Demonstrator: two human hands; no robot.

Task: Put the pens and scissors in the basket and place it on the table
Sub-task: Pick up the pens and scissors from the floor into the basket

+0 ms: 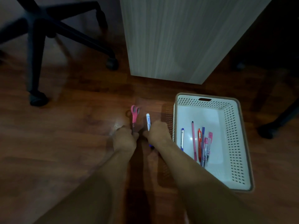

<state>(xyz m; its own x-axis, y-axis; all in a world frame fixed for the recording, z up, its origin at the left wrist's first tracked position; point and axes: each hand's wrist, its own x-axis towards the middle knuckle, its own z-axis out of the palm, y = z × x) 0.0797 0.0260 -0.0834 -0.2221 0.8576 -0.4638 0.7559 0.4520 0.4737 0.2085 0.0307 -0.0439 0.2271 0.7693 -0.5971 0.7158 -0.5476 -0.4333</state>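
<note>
Scissors with pink plastic handles (134,114) lie on a dark wood-plank floor (68,143), handles pointing away from the person, as the left hand (125,139) curls its fingers around the blade end. Just beside them, the right hand (157,132) wraps the lower barrel of a white marker with a blue label (148,121), its white end pointing away; whether either item has left the floor cannot be told.

To the right sits a cream perforated plastic basket with a brown rim (239,143), a slot handle cut into its far wall. Several pens (201,144) already lie along its bottom near the left wall: white, pink, orange, blue and clear-barrelled.

Beyond stand a pale wood-grain cabinet panel (174,38) and a black wheeled office chair base (48,29).

Both items look light and rigid. Smooth pen barrels may roll, so a mid-barrel pinch suits. Scissors are likely safest gripped around closed blades. Loaded, the basket should stay light; taking it at both ends would probably keep it level.
</note>
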